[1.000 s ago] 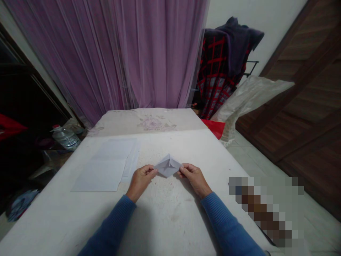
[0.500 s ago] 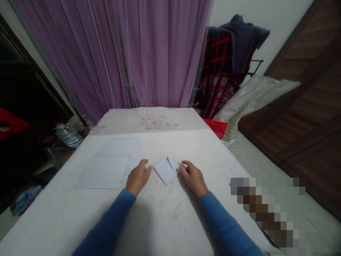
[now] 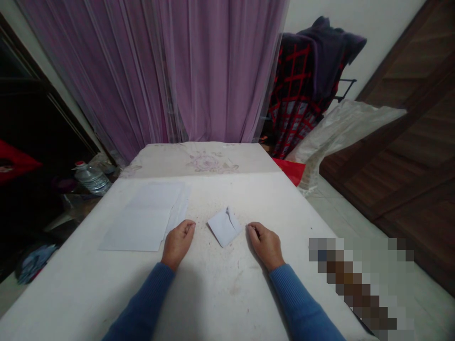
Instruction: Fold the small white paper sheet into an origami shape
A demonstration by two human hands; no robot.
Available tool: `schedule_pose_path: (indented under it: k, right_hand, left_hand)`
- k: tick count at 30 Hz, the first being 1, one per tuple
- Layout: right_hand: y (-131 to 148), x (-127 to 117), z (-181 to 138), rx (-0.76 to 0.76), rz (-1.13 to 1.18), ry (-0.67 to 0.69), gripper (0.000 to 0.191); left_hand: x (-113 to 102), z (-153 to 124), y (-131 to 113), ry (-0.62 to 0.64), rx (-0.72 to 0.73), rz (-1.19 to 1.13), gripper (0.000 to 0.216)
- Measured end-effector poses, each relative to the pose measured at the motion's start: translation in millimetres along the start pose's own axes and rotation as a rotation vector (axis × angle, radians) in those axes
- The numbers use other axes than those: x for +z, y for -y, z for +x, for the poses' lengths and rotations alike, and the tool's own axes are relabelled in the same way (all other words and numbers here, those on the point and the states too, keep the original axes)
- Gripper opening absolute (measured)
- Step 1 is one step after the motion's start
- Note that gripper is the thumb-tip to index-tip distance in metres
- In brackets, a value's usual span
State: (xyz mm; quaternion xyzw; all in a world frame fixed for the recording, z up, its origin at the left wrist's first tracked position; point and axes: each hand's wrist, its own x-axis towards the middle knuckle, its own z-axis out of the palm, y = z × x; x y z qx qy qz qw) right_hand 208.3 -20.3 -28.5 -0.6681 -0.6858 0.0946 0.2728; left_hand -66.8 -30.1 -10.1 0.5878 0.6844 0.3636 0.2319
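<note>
A small folded piece of white paper [image 3: 223, 228] lies on the table, turned like a diamond, with a loose flap or crease near its upper right side. To its left rests my left hand [image 3: 178, 240], fingers curled closed with nothing visible in them, apart from the paper. My right hand [image 3: 265, 244] is on the other side, also closed and empty, its fingertips just short of the paper's right corner. Beyond my left hand, several flat white sheets [image 3: 137, 222] are stacked unevenly.
The white-covered table [image 3: 227, 293] has a floral cloth [image 3: 208, 163] at its far end. Purple curtains [image 3: 220, 71] hang behind. At the left stands a large plastic bottle [image 3: 92, 179]; at the right are a plastic sheet [image 3: 341, 125], a red bag [image 3: 291, 170] and draped clothes [image 3: 302, 80].
Both hands have drawn outward, away from the folded paper, and their fingers have curled closed. The paper stays on the table. The view has shifted slightly.
</note>
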Motion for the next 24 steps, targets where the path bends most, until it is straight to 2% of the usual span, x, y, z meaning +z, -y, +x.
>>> schedule_pose_path:
  k: [4, 9, 13, 17, 24]
  right_hand:
    - [1.3, -0.4, -2.6, -0.047, 0.015, 0.002, 0.032]
    - [9.5, -3.2, -6.6, -0.212, 0.024, 0.027, 0.029]
    - [16.6, -3.4, -8.0, -0.315, 0.011, 0.077, 0.027]
    - [17.7, -0.7, -7.9, -0.356, -0.032, 0.087, 0.026]
    - [15.9, 2.8, -6.9, -0.381, -0.065, 0.051, 0.024]
  left_hand:
    - [1.1, -1.3, 0.4, 0.003, 0.003, 0.023, 0.024]
    - [0.8, 0.7, 0.0, 0.067, 0.018, 0.106, 0.021]
    - [-1.4, 5.6, -5.6, 0.128, 0.068, 0.068, 0.024]
    - [1.3, 14.0, -12.2, 0.216, 0.138, 0.077, 0.030]
    - [7.9, 26.9, -13.2, 0.389, 0.212, 0.220, 0.026]
